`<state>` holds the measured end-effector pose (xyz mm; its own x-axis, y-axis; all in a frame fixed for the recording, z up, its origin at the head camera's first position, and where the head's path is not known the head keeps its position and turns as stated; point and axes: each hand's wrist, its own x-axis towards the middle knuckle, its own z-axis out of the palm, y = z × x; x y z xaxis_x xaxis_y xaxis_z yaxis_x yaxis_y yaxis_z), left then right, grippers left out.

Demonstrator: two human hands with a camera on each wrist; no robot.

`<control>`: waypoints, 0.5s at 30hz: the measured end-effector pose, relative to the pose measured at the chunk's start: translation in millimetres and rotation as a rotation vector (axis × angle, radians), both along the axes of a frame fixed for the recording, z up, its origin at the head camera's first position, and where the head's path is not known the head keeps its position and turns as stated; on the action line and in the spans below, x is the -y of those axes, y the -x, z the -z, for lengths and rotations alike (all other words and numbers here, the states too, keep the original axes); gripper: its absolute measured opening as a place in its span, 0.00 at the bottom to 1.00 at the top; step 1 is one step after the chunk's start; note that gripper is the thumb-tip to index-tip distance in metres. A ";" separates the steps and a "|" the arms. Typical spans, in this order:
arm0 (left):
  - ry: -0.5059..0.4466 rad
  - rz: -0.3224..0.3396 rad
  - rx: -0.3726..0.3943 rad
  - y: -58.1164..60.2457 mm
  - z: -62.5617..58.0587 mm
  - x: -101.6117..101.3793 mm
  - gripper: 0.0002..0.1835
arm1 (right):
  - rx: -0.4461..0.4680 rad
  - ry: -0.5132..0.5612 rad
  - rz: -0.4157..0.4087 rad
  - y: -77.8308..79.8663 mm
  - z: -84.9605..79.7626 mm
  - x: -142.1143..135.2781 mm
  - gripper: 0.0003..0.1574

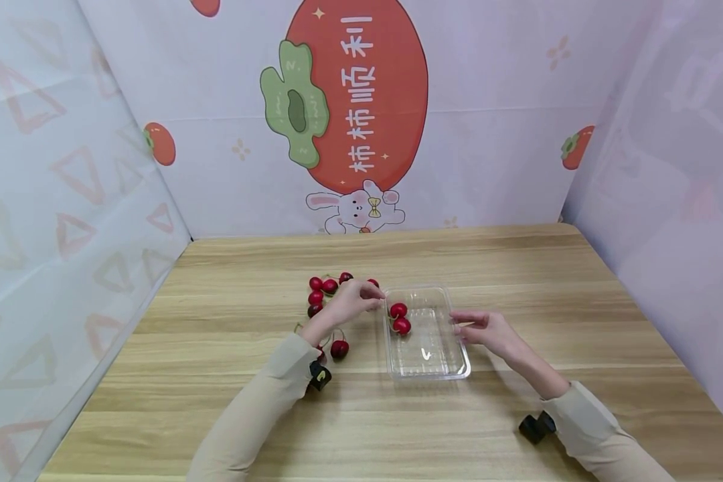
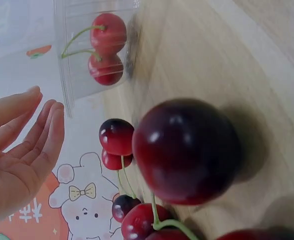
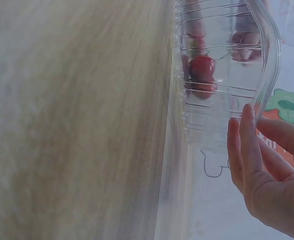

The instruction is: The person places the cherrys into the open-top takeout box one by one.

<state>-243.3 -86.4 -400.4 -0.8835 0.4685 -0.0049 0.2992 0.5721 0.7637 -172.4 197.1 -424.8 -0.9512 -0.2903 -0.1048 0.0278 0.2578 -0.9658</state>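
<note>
A clear plastic container [image 1: 429, 376] sits upright on the table with two joined-stem cherries [image 1: 400, 326] inside, by its left wall. My right hand [image 1: 488, 333] holds the container's right rim, fingers [image 3: 249, 145] against the outer wall and thumb near the lip. At the left rim, my left hand [image 1: 351, 302] hovers with nothing in it; its fingers [image 2: 49, 132] are apart and relaxed in the left wrist view. Close below that hand lie several loose cherries [image 1: 316, 297], some partly hidden by the hand and sleeve. One dark cherry [image 2: 187, 150] looms large in the left wrist view.
The wooden table [image 1: 494, 268] runs back to a printed curtain [image 1: 488, 167] with a persimmon and a rabbit on it. White cloth walls close off both sides. A dark cherry [image 1: 339, 349] lies between the left sleeve and the container.
</note>
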 end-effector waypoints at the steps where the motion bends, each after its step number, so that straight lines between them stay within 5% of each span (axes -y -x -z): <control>1: 0.003 -0.003 -0.007 0.7 -0.2 1.6 0.07 | -0.001 -0.003 0.000 0.0 0.2 -0.1 0.28; 15: 0.059 -0.052 -0.093 10.2 0.8 20.6 0.07 | -0.008 0.002 -0.001 -0.1 0.5 -0.6 0.28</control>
<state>-253.5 -107.1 -401.2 -0.9045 0.4234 0.0517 0.3358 0.6321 0.6984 -172.2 197.7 -425.3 -0.9517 -0.2915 -0.0969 0.0200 0.2561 -0.9664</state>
